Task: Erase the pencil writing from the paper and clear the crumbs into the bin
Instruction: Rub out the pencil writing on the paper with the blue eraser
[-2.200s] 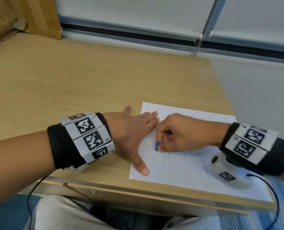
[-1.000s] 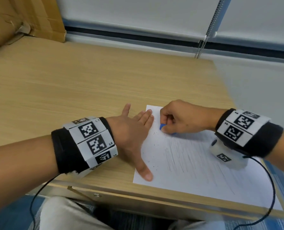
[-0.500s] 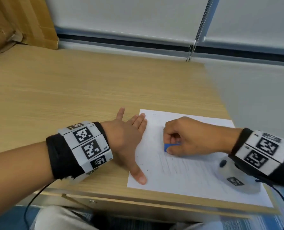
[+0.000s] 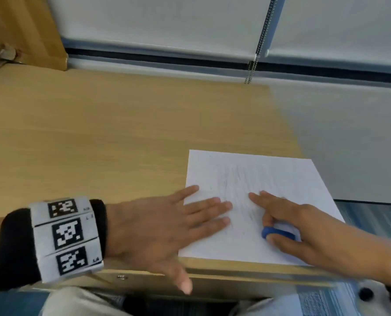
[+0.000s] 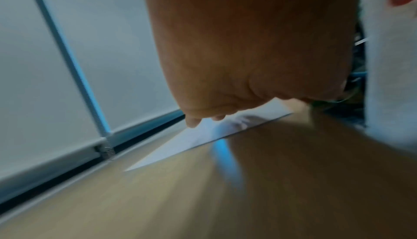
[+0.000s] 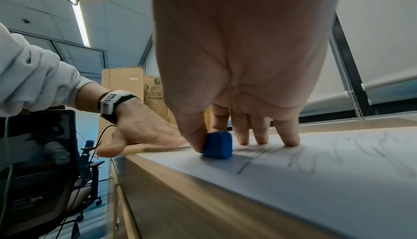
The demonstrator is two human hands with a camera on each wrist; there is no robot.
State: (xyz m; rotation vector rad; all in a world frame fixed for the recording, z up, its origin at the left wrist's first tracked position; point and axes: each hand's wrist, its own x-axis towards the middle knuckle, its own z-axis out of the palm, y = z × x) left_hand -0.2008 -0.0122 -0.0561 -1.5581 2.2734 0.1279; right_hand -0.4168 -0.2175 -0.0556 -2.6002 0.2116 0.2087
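On the wooden tabletop [image 4: 103, 133] we have the paper [image 4: 269, 179] lying at the near right corner, its near edge running along the tabletop's front edge. Faint grey pencil writing [image 4: 240, 185] shows across the middle of the sheet, so we judge the erasing step is in hand and far from finished; any crumbs are too small for us to make out, and no bin is in view.

Our left hand [image 4: 158, 226] lies flat with straight, spread fingers, fingertips resting on the sheet's left edge and thumb hanging past the tabletop's front. Our right hand [image 4: 304, 229] pinches the blue eraser [image 4: 277, 233] between thumb and index finger, while the other fingers [image 6: 290, 135] stretch out with their tips touching the paper. From the right wrist view, the eraser sits on the paper near its front edge.

Next, we judge, we need the left hand pressing firmly so the sheet cannot slide or crease, and the eraser carried back over the remaining strokes with steady rubbing.
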